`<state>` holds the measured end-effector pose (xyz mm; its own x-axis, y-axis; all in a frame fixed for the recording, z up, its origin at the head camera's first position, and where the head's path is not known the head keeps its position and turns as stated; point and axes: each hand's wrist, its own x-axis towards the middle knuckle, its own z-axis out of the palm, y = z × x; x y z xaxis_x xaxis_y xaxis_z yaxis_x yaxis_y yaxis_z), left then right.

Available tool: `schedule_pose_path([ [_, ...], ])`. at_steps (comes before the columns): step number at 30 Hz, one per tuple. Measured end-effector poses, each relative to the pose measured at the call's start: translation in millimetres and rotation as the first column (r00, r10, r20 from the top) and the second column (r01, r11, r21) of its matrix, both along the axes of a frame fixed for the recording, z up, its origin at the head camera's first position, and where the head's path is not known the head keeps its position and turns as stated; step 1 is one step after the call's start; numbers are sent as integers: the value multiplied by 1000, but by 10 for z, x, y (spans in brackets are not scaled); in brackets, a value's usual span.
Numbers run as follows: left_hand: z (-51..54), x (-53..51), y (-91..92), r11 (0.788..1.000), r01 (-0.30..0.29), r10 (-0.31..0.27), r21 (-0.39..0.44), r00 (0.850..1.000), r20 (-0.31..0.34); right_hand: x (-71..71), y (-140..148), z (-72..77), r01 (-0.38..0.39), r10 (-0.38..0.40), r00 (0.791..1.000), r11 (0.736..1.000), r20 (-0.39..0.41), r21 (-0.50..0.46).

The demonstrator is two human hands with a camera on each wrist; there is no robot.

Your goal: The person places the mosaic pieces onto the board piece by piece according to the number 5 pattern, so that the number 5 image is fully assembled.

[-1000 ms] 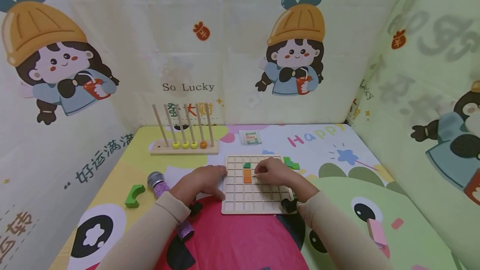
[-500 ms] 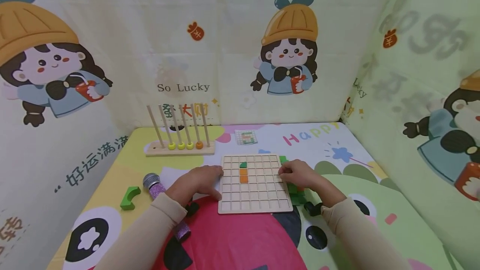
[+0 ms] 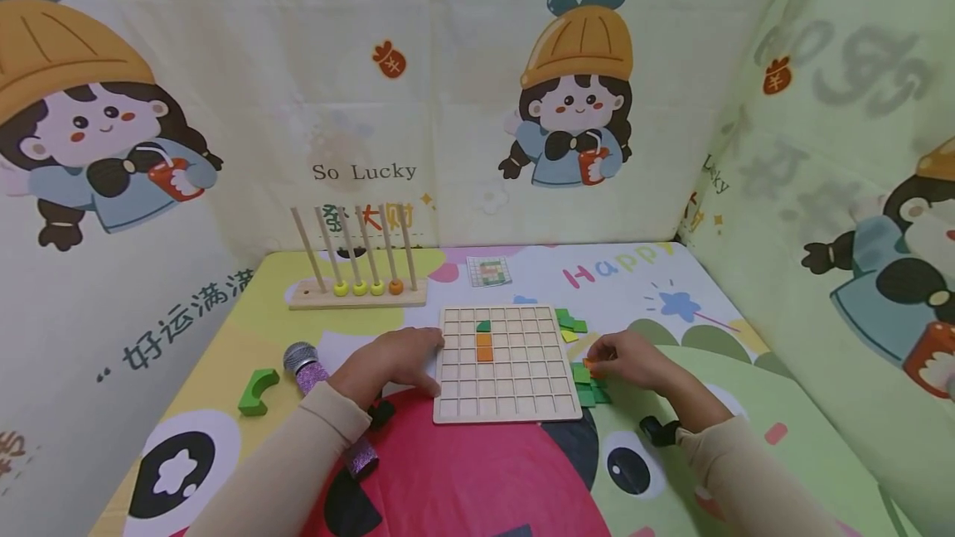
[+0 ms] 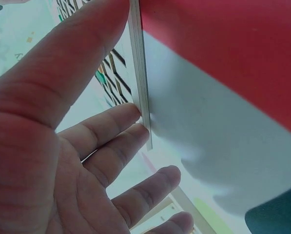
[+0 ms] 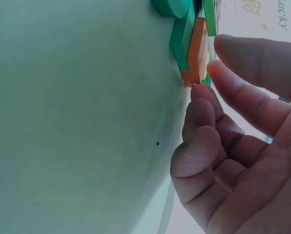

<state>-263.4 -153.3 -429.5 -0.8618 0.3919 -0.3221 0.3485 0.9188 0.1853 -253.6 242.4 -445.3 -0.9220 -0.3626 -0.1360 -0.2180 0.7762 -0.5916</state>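
Note:
A wooden grid board (image 3: 522,384) lies on the table, holding a green piece (image 3: 484,326) above two orange squares (image 3: 485,346). The left hand (image 3: 391,361) rests against the board's left edge; in the left wrist view its thumb and fingertips touch the board's edge (image 4: 141,73), fingers spread. Right of the board, the right hand (image 3: 634,363) is at a pile of green pieces (image 3: 585,388) with an orange piece (image 3: 589,364) beside its fingertips. The right wrist view shows the right hand (image 5: 247,131) next to the orange piece (image 5: 197,51), thumb and forefinger apart, the other fingers bent.
A rod stand (image 3: 358,295) with yellow and orange beads stands behind on the left. A patterned card (image 3: 489,272) lies behind the board. A microphone (image 3: 313,371) and a green arch block (image 3: 257,392) are at the left. More green pieces (image 3: 570,321) and a yellow piece (image 3: 569,336) lie right of the board.
The right hand has moved right, off the board and over to the pile beside it. The left hand stays at the board's left edge. The head view has shifted slightly.

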Motion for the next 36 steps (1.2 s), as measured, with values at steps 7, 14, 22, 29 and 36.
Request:
schedule_pose_path([
  [7,-7,-2,-1,1000,8,-8,-7,1000,-12,54,26,-13,-26,27,999,999,-36,27],
  [14,25,25,-7,1000,10,-10,8,1000,-15,3,0,-22,57,-55,997,998,-46,34],
  [22,0,21,-2,1000,-3,3,14,1000,-8,-49,-42,31,78,-78,994,997,-71,-2],
  [29,-12,27,13,1000,0,0,11,1000,-8,-100,-172,-4,95,-95,995,992,3,-84],
  [36,-9,31,21,1000,-9,9,2,1000,-10,-146,-376,-26,52,-49,999,988,22,-143],
])
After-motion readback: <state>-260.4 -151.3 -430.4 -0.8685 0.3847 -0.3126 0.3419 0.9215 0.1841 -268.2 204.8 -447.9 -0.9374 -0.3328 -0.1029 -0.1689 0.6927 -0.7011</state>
